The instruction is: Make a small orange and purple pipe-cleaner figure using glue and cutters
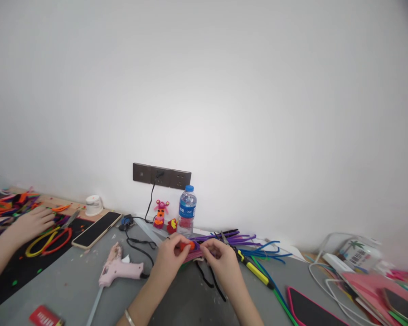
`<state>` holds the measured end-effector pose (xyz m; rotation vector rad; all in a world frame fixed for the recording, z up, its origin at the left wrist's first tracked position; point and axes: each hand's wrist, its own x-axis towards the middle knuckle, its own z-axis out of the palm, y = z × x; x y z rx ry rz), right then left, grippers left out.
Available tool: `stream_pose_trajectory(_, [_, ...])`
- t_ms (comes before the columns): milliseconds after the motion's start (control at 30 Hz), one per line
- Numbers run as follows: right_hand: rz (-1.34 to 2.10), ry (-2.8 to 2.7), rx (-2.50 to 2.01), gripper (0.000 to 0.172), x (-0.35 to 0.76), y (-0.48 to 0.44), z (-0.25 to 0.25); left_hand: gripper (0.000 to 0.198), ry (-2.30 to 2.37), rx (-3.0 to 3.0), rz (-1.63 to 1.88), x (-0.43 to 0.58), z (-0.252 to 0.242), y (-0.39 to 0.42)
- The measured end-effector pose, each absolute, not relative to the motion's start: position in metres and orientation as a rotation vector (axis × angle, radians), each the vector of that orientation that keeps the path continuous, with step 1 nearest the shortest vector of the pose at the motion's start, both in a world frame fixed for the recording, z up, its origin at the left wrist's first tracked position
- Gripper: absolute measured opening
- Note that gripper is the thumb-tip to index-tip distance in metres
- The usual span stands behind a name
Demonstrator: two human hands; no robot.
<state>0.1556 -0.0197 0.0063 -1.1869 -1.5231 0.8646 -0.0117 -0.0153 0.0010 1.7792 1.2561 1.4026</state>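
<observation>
My left hand (172,258) is closed in a pinch on a small orange-red piece (187,246), which looks like coiled pipe cleaner. Close by on the right, my right hand (221,260) has its thumb and fingertips together; what they hold, if anything, is too small to make out. Purple pipe cleaners (245,240) and blue ones (267,251) lie behind and beside the hands. Two black pipe cleaners (217,285) stretch over the grey mat below. To the right of my right hand is a tool with a yellow handle (256,271).
A pink glue gun (120,270) with its cord lies left, near a phone (97,230) and a red lighter (46,315). A water bottle (187,212) and a pink-orange figure (159,215) stand by the wall. Another person's hand (32,224) is far left, near scissors (56,237).
</observation>
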Motion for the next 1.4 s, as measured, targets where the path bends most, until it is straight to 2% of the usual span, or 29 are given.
stream_pose_trajectory(100, [1.081, -1.476, -1.088, 0.041, 0.152, -0.022, 0.009, 0.007, 1.205, 1.672, 1.529, -0.012, 0.002, -0.015])
stream_pose_trajectory(300, [1.269, -1.509, -1.014, 0.043, 0.148, -0.023, 0.01, 0.013, 1.017, 1.436, 1.56, -0.009, 0.001, -0.015])
stream_pose_trajectory(600, [1.06, -1.53, -1.056, 0.042, 0.16, -0.022, 0.018, 0.031, 0.839, 0.985, 1.362, -0.004, 0.006, -0.019])
stream_pose_trajectory(767, [1.232, -1.524, -0.97, 0.034, 0.168, -0.026, 0.027, 0.031, 0.779, 0.9, 1.273, -0.005, 0.016, -0.024])
stream_pose_trajectory(1000, [1.403, -1.475, -0.906, 0.028, 0.171, -0.032, 0.035, 0.03, 0.695, 1.053, 1.09, -0.014, 0.017, -0.024])
stream_pose_trajectory(1400, [1.381, -1.523, -1.015, 0.028, 0.173, -0.024, 0.013, 0.019, 0.839, 1.514, 0.841, -0.023, 0.012, -0.021])
